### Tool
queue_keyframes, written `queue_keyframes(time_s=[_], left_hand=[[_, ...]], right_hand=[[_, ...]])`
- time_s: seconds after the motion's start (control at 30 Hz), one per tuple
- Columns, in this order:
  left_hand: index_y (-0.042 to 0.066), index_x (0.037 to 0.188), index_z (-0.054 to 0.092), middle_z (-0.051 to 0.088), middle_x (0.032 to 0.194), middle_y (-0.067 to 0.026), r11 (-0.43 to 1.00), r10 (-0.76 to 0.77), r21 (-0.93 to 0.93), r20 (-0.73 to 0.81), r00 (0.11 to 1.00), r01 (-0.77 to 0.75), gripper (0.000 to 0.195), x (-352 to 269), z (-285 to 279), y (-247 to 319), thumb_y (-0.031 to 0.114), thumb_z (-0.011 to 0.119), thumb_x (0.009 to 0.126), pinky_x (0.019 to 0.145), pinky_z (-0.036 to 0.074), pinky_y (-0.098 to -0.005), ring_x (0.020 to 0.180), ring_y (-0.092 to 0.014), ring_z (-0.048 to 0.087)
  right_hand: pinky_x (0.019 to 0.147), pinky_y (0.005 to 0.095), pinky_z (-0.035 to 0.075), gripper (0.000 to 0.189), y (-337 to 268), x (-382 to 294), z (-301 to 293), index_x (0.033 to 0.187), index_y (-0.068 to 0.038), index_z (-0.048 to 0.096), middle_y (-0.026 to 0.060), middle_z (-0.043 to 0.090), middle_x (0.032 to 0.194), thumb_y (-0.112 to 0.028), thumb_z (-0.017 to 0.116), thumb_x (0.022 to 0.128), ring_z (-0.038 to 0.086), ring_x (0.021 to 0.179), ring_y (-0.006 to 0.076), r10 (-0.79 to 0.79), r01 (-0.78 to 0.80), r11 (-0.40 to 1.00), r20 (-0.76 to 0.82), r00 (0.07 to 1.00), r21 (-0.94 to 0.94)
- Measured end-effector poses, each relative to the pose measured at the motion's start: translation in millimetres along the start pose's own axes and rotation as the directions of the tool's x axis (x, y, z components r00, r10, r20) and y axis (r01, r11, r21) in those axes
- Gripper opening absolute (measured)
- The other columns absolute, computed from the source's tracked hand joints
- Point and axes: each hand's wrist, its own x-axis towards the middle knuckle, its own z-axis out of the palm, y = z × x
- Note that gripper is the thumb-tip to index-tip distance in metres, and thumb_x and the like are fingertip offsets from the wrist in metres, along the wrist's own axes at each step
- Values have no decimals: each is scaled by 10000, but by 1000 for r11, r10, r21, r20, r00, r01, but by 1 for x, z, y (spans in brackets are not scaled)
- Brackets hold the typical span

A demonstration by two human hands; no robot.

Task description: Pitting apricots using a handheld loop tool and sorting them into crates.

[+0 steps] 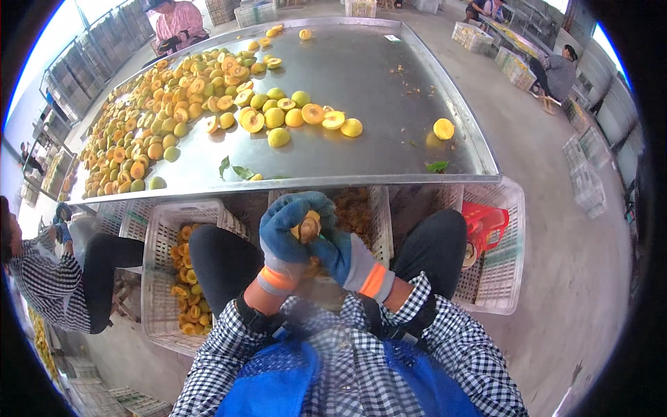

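My left hand (285, 232), in a blue and grey work glove with an orange band, is closed around a halved yellow fruit (307, 227) whose brown stone shows. Against it, just below and to the right, is my right hand (341, 255) in a matching glove, its fingers curled; a bit of green shows between the hands, too hidden to name. Both hands are above my lap, before the near edge of a metal table (333, 181). Whole and halved yellow-green fruits (172, 104) are heaped on the table's left side, and one fruit (443, 129) lies alone at the right.
A plastic crate (182, 208) of fruit halves stands by my left knee. Under the table edge, a middle crate (383, 224) holds brownish matter. A right crate (513, 245) holds a red bag (484, 224). A person (52, 276) sits close at the left; another (180, 23) is across the table.
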Motion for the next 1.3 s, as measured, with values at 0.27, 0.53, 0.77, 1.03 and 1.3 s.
queue_keyframes(time_s=[0.27,0.53,0.77,1.03,1.3], left_hand=[[-59,884,639,666,877,-163,995,0,-100,-24,1000,-2,276,0,1,-8,172,489,889,696,556,-347,750,-252,654],[-57,935,645,679,882,-171,891,-159,-414,108,981,190,286,4,6,-5,177,485,889,745,543,-339,770,-242,656],[-18,856,716,675,757,-45,927,-358,114,-18,934,358,220,5,-5,2,121,557,919,628,493,-247,688,-107,627],[-27,858,719,671,711,-33,942,-299,178,73,951,283,236,-9,-3,11,148,573,918,574,466,-223,626,-79,586],[-35,911,712,687,784,-65,935,-349,116,142,926,334,269,-9,-16,-14,198,576,920,612,488,-246,667,-111,614]], right_hand=[[886,294,483,352,52,7,26,1139,-16,644,75,676,1093,-308,602,948,621,1024,207,-8,-31,895,86,996,444],[832,291,497,413,36,-3,36,1204,-8,590,57,644,1101,-340,591,958,581,979,123,-68,-12,581,64,996,814],[827,277,500,400,17,-12,45,1227,17,541,74,621,1119,-289,574,971,591,997,130,-25,28,663,-15,1000,748],[1021,305,437,390,39,-28,46,1333,4,441,106,537,1273,-195,501,1003,507,1200,172,-27,-129,557,174,984,820],[999,285,453,395,152,-18,67,1354,7,434,100,520,1318,-185,484,1013,523,1176,157,-50,-418,158,431,901,894]])
